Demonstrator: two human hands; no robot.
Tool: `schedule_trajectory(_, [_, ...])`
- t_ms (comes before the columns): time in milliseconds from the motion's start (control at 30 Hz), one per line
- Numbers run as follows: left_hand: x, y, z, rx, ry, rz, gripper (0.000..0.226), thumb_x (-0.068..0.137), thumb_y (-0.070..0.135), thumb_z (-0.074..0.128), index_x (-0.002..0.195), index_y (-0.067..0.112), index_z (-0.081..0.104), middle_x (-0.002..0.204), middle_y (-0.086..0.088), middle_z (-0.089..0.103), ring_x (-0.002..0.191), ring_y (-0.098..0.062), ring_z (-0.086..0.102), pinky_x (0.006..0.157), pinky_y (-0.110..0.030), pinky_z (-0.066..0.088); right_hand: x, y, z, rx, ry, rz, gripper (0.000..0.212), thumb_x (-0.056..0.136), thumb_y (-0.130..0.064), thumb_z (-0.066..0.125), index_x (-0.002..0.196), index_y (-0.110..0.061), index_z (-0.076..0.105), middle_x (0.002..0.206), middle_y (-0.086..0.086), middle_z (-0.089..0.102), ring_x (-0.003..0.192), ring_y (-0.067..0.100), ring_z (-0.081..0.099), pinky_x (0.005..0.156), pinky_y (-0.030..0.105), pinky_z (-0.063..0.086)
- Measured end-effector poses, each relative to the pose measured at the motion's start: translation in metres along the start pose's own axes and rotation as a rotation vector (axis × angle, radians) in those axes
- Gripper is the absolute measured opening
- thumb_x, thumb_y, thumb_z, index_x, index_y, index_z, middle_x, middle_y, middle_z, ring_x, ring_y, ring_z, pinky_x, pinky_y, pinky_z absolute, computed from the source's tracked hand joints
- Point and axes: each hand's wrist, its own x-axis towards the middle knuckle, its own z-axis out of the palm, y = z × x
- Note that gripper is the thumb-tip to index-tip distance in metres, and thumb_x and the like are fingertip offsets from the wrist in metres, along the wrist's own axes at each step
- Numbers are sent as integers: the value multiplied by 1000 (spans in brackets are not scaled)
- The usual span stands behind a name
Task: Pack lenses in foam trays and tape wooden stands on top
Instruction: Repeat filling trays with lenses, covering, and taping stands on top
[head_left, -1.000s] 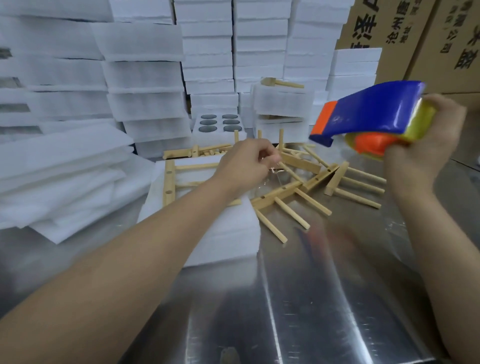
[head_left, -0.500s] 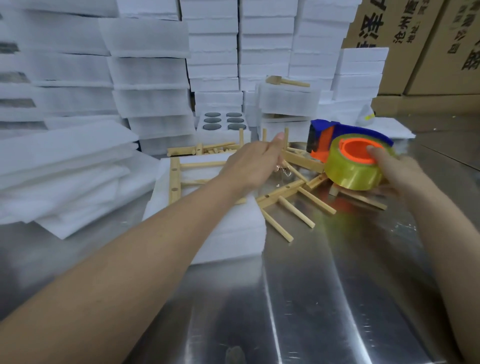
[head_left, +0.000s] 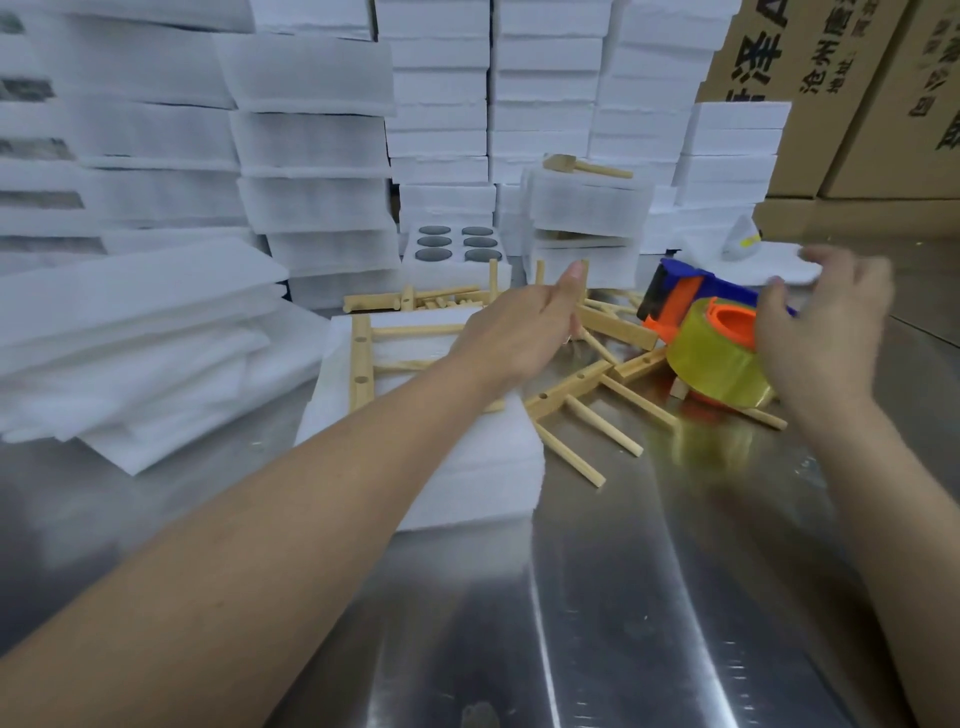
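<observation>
A closed white foam tray pack (head_left: 467, 462) lies on the metal table with a wooden stand (head_left: 362, 358) on its top. My left hand (head_left: 524, 332) hovers over the pack's far right corner, fingers straight, holding nothing. The blue and orange tape dispenser (head_left: 717, 343) with its yellowish roll lies on loose wooden stands (head_left: 587, 400) to the right. My right hand (head_left: 826, 332) is just right of the dispenser, fingers spread and off it. An open foam tray (head_left: 457, 244) with dark lenses sits behind.
Stacks of white foam trays (head_left: 311, 156) wall the back and left. Loose foam sheets (head_left: 140, 338) pile up at the left. Brown cartons (head_left: 857, 93) stand at the back right. A wooden mallet (head_left: 582, 166) lies on a foam stack. The shiny table (head_left: 623, 597) spreads toward me.
My right hand brought the tape dispenser down onto the loose stands and let go of it. My left hand opened from a pinch and its fingers straightened.
</observation>
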Motion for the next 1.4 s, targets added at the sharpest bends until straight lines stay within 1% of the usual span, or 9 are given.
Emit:
schedule_trajectory(100, [-1,1,-1,-12,11,11,71,92,68,8,72,28,63,75,13,60,80,-8,56,69,-33,36,-24,-42,8,426,-364,2,27,91,-20,52,117,-21,57,85,-2,65,80,15,63,70,31,49])
schedule_trajectory(200, [-3,3,-2,-12,6,26,70,93,68,9,74,27,62,73,13,60,77,-9,56,68,-33,35,-51,-62,29,493,-765,61,46,91,-19,63,134,-20,46,91,0,68,84,19,68,81,40,54])
schedule_trajectory(300, [-3,4,-2,3,4,20,70,93,67,9,74,27,62,74,11,62,79,-10,58,70,-34,38,-64,-64,37,657,-767,196,47,86,-8,69,126,-16,46,70,1,68,70,23,66,80,43,56])
schedule_trajectory(500, [-5,8,-3,61,54,-6,78,98,59,10,70,17,71,85,-5,70,86,-24,63,87,-42,48,-56,-62,33,737,-889,577,49,83,-2,70,122,-8,41,54,4,62,40,7,51,38,16,40])
schedule_trajectory(733, [-10,17,-8,460,335,-27,53,103,36,24,125,0,55,135,-11,36,118,-28,43,94,-40,41,-55,-62,40,662,-986,651,44,81,4,71,111,-11,43,60,6,68,45,8,52,38,17,40])
schedule_trajectory(933, [-31,10,-74,181,433,46,19,89,27,41,83,21,57,93,2,55,89,-26,56,65,-30,35,-52,-63,42,565,-1065,595,41,77,2,75,109,-9,50,61,4,69,46,7,56,42,17,43])
schedule_trajectory(1067, [-72,-62,-117,58,675,-184,27,95,17,41,113,12,62,105,-1,56,91,-17,52,75,-20,33,-53,-69,41,506,-1054,552,40,77,2,75,108,-8,51,62,5,69,43,5,57,40,15,44])
schedule_trajectory(1200, [-99,-102,-107,187,347,-474,43,101,28,34,76,3,58,82,-14,62,90,-35,57,68,-37,38,-54,-74,41,469,-1045,547,39,77,2,75,108,-8,53,80,10,71,57,9,61,45,14,48])
schedule_trajectory(1400, [-98,-87,-108,-427,73,-621,57,91,70,31,96,27,67,112,1,70,111,-20,61,108,-40,38,-57,-80,46,400,-1040,520,36,78,2,74,103,-11,51,72,6,70,47,4,59,42,14,46])
